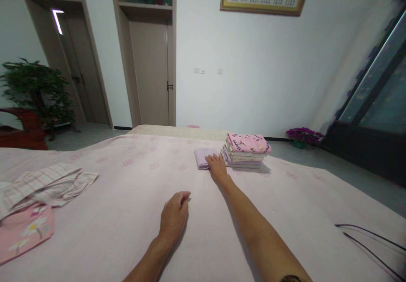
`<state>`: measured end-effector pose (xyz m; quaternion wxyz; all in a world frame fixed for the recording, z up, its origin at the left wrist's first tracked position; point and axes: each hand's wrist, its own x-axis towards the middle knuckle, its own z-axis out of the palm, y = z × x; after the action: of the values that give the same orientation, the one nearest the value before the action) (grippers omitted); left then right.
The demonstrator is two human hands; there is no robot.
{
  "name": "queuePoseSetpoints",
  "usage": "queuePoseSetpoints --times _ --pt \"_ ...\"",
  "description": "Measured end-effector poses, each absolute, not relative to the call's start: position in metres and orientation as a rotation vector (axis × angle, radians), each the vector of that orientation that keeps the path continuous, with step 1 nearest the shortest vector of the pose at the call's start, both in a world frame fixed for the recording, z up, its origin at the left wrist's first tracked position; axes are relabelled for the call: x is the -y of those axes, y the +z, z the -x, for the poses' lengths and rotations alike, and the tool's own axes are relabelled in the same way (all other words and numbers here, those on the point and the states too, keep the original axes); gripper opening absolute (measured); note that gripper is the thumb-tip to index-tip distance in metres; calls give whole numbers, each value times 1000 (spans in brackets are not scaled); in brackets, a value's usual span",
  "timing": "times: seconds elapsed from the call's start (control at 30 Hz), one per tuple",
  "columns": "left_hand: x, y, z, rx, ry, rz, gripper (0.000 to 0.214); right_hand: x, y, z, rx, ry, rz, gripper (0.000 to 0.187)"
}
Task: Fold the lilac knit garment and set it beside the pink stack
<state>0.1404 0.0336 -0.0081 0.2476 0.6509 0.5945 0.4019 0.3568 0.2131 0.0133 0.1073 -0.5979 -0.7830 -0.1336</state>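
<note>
Stretched forward over the bed, my right hand [218, 166] lies with its fingers flat on a folded lilac cloth [203, 158], which rests on the sheet. Just to the right of that cloth stands a stack of folded clothes [245, 156], a pink printed piece [249, 143] on top and white and lilac layers below. My left hand [175, 212] is nearer to me, low over the bed, its fingers curled together and nothing visible in them. The undersides of the right fingers are hidden.
On the left of the pink flowered bedsheet [133, 189] lie a crumpled striped garment [60, 184] and a pink daisy-print cloth [30, 233]. Two thin dark cords or straps [368, 230] lie at right. Beyond are a potted plant [36, 89], doors and purple flowers [304, 136].
</note>
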Motion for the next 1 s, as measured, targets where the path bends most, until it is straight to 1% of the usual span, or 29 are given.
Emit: queuePoseSetpoints --times 0.13,0.37,0.63,0.83,0.93,1.0 --pt "-33 -8 -140 -1622 1071 -1790 34 -214 -3 -353 2266 -393 1813 56" --pt "-32 -6 -140 -1630 1049 -1823 33 -221 0 -356 2214 -386 1981 62" --pt "-34 -6 -139 -1638 1038 -1848 31 -225 10 -368 2353 -496 1816 47" --pt "-34 -5 -141 -1635 1025 -1860 30 -222 7 -367 2274 -563 1871 51" --pt "-35 -5 -142 -1627 1029 -1863 30 -216 4 -361 2419 -591 1678 55" --pt "-36 -5 -143 -1626 1023 -1872 30 -213 3 -358 2532 -539 1555 56"
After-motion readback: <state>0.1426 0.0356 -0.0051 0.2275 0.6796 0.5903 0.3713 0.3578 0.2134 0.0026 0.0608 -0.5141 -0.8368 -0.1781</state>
